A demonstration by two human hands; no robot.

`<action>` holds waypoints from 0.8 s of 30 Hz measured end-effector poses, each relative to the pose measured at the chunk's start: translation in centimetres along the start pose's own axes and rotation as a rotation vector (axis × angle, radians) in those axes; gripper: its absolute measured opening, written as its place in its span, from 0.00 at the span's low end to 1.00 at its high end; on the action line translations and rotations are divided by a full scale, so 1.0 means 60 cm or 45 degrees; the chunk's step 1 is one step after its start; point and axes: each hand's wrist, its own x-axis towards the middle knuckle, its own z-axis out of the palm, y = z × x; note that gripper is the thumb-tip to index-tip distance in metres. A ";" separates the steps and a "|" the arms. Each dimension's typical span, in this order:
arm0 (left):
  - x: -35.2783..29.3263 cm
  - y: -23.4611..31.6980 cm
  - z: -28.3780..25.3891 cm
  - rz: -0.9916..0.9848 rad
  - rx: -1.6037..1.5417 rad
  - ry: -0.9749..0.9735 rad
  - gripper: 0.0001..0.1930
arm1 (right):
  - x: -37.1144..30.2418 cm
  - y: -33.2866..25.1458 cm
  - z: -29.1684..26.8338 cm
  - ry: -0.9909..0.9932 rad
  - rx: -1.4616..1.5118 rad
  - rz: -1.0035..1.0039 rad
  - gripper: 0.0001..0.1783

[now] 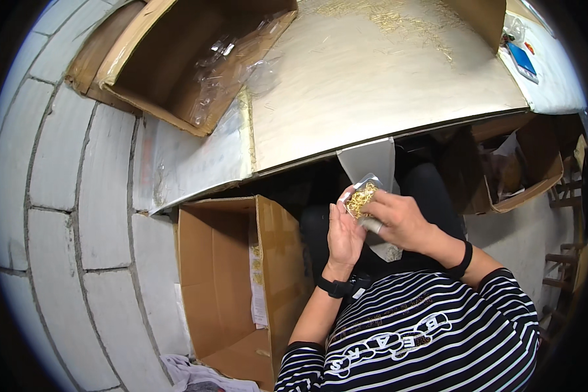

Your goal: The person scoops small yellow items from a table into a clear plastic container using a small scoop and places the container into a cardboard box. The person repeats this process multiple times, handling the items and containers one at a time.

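Note:
Above my lap, a small clear plastic package rests in the palm and fingers of my left hand, which is closed around its side. A tangle of thin, bent gold-coloured metal pieces lies in the package. My right hand reaches over from the right, its fingers curled and touching the gold pieces; its fingertips are partly hidden, so I cannot tell what they pinch. A pale wrap covers one finger of that hand. Beneath both hands a grey-white strip hangs from the table edge down to my lap.
Loose gold pieces lie scattered across the far part of the pale table. A tilted cardboard box with clear plastic packages stands at the far left. Below are an open carton on the left and another on the right.

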 end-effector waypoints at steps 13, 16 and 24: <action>-0.004 -0.011 -0.009 0.085 0.355 0.101 0.23 | 0.002 0.005 0.040 -0.270 -0.099 0.007 0.10; -0.004 -0.011 -0.013 0.129 0.267 0.105 0.22 | 0.001 0.006 0.040 -0.182 0.004 0.020 0.10; -0.003 -0.007 -0.010 0.154 0.157 0.140 0.22 | 0.009 -0.013 0.035 -0.111 0.006 -0.002 0.13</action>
